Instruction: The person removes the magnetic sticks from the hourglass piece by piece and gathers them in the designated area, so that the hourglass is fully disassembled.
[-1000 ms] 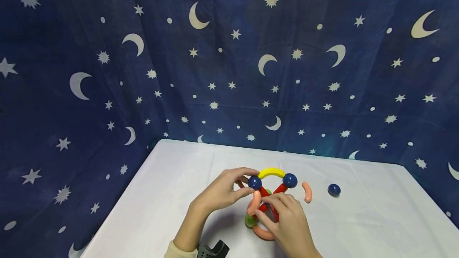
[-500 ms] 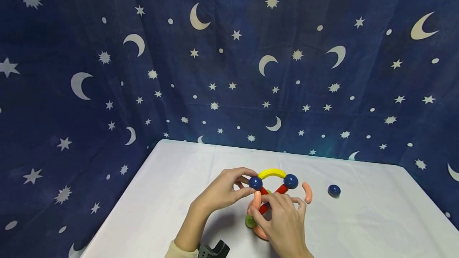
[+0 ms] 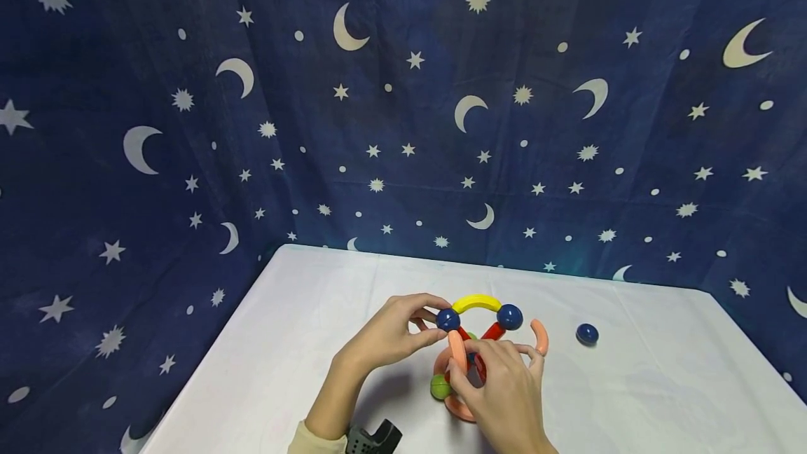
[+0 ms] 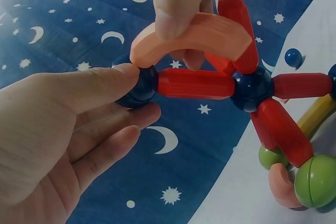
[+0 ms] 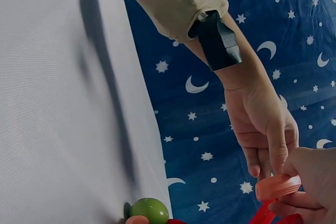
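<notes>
My left hand (image 3: 392, 336) pinches a dark blue ball (image 3: 447, 319) between thumb and fingers. My right hand (image 3: 504, 385) pinches an orange curved rod (image 4: 194, 38) by its middle. One end of that rod meets the pinched ball in the left wrist view; its other end stands free. From the ball, a red rod (image 4: 197, 83) runs to a central blue ball (image 4: 253, 88), where several red rods join. A yellow curved rod (image 3: 476, 301) links the pinched ball to another blue ball (image 3: 509, 317). Lower down is a green ball (image 3: 440, 387). My right hand hides part of the structure.
Right of the structure, a loose orange curved rod (image 3: 539, 336) lies close by my right fingers in the head view. Farther right sits a separate blue ball (image 3: 587, 334). A white table (image 3: 656, 384) lies below, with a starry blue cloth (image 3: 403, 118) behind it.
My right hand has tilted the orange curved rod, so its upper end now leans left toward the pinched blue ball. My left hand has stayed nearly still.
</notes>
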A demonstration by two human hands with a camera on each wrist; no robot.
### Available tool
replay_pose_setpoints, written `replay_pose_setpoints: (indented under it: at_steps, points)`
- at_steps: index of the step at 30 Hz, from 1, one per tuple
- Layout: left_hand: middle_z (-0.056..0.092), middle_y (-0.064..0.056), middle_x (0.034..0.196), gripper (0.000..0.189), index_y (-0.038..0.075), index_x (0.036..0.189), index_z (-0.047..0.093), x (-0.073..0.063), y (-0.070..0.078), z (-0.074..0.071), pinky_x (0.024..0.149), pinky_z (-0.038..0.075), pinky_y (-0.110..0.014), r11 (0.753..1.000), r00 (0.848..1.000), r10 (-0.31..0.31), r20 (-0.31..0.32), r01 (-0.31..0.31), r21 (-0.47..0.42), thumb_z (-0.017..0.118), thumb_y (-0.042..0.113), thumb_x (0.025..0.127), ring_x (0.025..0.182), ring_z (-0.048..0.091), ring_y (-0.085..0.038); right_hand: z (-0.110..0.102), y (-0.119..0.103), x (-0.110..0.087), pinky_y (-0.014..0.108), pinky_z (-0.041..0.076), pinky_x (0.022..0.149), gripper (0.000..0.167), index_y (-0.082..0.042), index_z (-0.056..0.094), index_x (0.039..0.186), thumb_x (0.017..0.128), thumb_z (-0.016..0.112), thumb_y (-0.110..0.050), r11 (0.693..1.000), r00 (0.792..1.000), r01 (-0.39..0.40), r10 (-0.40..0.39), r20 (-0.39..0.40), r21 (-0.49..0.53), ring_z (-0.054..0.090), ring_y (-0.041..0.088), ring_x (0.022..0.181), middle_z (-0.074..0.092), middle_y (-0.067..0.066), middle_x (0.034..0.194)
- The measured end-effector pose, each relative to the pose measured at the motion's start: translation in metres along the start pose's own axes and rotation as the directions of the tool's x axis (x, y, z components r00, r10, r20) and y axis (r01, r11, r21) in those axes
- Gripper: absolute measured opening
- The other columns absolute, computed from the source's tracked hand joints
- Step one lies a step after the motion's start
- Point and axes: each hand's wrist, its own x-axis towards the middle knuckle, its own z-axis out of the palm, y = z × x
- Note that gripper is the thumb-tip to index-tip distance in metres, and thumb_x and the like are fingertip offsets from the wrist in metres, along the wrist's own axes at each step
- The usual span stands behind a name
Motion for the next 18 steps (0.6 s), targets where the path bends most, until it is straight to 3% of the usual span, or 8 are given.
replay_pose_setpoints:
  at_steps: [8, 18]
  points:
    - [0.068, 0.007, 0.111, 0.036, 0.02, 0.119, 0.064, 0.001, -0.002, 0.001, 0.077, 0.052, -0.02, 1.0, 1.0, 0.002, -0.009, -0.002, 0.005, 0.073, 0.019, 0.084, 0.088, 0.064, -0.001, -0.007, 0.001, 0.001, 0.054, 0.025, 0.097, 0.028, -0.015, 0.073, 0.095, 0.072, 0.078, -0.03, 0.999, 1.0, 0.005, -0.005, -0.003, 0.05, 0.056, 0.013, 0.077, 0.07, -0.006, 0.075]
    - [0.068, 0.007, 0.111, 0.035, 0.02, 0.118, 0.064, 0.001, -0.004, 0.001, 0.074, 0.053, -0.022, 1.0, 1.0, 0.024, -0.009, -0.024, -0.008, 0.072, 0.018, 0.084, 0.088, 0.064, -0.002, -0.015, 0.002, 0.003, 0.051, 0.026, 0.097, 0.031, -0.014, 0.075, 0.096, 0.07, 0.08, -0.03, 0.998, 0.999, 0.046, -0.046, -0.008, 0.04, 0.055, 0.013, 0.073, 0.067, -0.006, 0.071]
